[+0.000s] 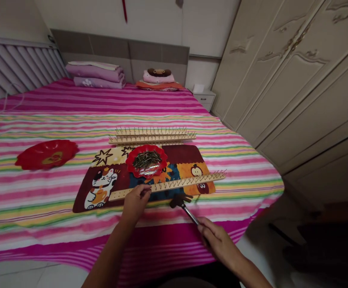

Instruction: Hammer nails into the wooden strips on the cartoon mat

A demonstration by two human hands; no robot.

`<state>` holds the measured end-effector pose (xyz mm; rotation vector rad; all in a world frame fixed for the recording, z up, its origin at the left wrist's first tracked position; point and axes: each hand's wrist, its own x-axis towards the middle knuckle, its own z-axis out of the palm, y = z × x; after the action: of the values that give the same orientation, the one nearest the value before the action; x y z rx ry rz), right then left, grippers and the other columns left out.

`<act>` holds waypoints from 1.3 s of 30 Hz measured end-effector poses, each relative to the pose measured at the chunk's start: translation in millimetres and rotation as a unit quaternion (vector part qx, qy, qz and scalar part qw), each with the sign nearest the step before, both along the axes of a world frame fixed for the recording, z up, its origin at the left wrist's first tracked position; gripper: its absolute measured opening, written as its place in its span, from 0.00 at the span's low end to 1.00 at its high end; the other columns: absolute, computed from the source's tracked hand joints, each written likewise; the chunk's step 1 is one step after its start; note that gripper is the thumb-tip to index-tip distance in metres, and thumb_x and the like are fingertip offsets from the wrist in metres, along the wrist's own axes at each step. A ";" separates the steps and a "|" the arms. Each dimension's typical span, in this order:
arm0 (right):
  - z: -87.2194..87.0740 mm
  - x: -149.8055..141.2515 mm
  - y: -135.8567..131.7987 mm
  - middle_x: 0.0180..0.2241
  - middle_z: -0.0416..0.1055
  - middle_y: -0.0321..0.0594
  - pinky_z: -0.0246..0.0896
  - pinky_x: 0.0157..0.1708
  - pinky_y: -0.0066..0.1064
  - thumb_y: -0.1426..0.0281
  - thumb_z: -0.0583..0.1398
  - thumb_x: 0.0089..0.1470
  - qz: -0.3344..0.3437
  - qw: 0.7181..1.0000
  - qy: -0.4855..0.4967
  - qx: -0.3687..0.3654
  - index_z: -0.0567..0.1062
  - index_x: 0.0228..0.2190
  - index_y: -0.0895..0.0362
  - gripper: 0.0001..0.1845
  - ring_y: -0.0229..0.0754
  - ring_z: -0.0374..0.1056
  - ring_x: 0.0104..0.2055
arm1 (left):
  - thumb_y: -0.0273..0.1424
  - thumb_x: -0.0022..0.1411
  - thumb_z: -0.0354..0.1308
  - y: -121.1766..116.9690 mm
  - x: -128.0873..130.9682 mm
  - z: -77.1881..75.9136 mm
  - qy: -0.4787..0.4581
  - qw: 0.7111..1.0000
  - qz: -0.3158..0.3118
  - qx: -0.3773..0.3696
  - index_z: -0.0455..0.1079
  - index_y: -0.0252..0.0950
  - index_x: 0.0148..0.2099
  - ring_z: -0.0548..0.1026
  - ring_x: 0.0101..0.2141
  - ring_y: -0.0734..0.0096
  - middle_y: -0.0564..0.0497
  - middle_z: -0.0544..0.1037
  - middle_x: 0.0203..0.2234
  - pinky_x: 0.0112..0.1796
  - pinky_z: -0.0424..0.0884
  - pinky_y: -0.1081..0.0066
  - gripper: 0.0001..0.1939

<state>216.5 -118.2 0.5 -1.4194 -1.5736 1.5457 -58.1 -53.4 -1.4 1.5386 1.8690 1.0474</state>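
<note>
My right hand (217, 242) is wrapped round the handle of a claw hammer (191, 215), its head just short of a long wooden strip (179, 183). Nails stand upright along the strip's middle and right part; small holes show in its left part. My left hand (136, 203) rests at the strip left of the row, thumb and fingers pinched together; what they pinch is too small to make out. Just beyond, a red scalloped bowl (129, 162) holds a heap of loose nails (147, 160). Bowl and strip lie on a printed mat (82, 196).
More nail-studded wooden strips (152, 140) lie behind the bowl. A red scalloped dish (46, 154) sits at the left on the striped bedspread (36, 192). Folded bedding (97, 74) is stacked by the headboard (108, 46). A wardrobe (281, 60) stands to the right.
</note>
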 end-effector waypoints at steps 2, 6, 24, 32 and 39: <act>-22.9 11.9 -5.1 0.17 0.51 0.27 0.42 0.17 0.25 0.57 0.52 0.53 -0.029 0.999 0.005 -0.034 0.70 0.37 0.55 0.17 0.33 0.49 0.18 | 0.35 0.52 0.52 1.9 -6.8 7.3 0.020 1.000 0.011 0.002 0.72 0.39 0.35 0.75 0.31 0.69 0.52 0.78 0.30 0.36 0.69 0.72 0.11; -52.3 17.3 -8.1 0.15 0.49 0.25 0.39 0.15 0.23 0.55 0.53 0.52 -0.084 0.993 0.043 -0.070 0.69 0.35 0.57 0.18 0.31 0.46 0.15 | 0.34 0.55 0.50 24.0 -18.1 27.6 0.146 0.988 0.036 0.034 0.73 0.38 0.38 0.74 0.36 0.68 0.50 0.77 0.35 0.39 0.67 0.72 0.12; -43.2 14.0 -2.1 0.14 0.53 0.22 0.31 0.09 0.18 0.55 0.53 0.49 -0.104 0.974 0.088 -0.180 0.63 0.36 0.55 0.18 0.25 0.41 0.09 | 0.26 0.54 0.46 94.6 -8.7 55.4 0.421 0.875 -0.073 -0.227 0.73 0.28 0.39 0.75 0.40 0.53 0.32 0.76 0.39 0.35 0.67 0.65 0.16; -45.9 13.7 -2.3 0.14 0.54 0.22 0.31 0.08 0.17 0.55 0.53 0.49 -0.108 0.974 0.090 -0.175 0.63 0.33 0.54 0.16 0.25 0.41 0.09 | 0.32 0.50 0.53 83.5 -34.0 56.8 0.089 0.993 -0.031 -0.072 0.68 0.34 0.29 0.72 0.26 0.70 0.50 0.75 0.23 0.30 0.64 0.73 0.06; -42.1 11.5 -1.6 0.14 0.54 0.23 0.31 0.08 0.16 0.54 0.52 0.49 -0.102 0.976 0.080 -0.174 0.64 0.36 0.54 0.18 0.25 0.41 0.09 | 0.35 0.33 0.67 44.1 -39.4 61.9 -0.338 0.938 0.015 -0.079 0.70 0.31 0.34 0.69 0.22 0.78 0.54 0.73 0.20 0.23 0.61 0.78 0.22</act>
<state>228.0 -119.7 -41.6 -1.5376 -1.0645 1.8177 -97.5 -9.2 60.5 0.8928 1.4439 1.2098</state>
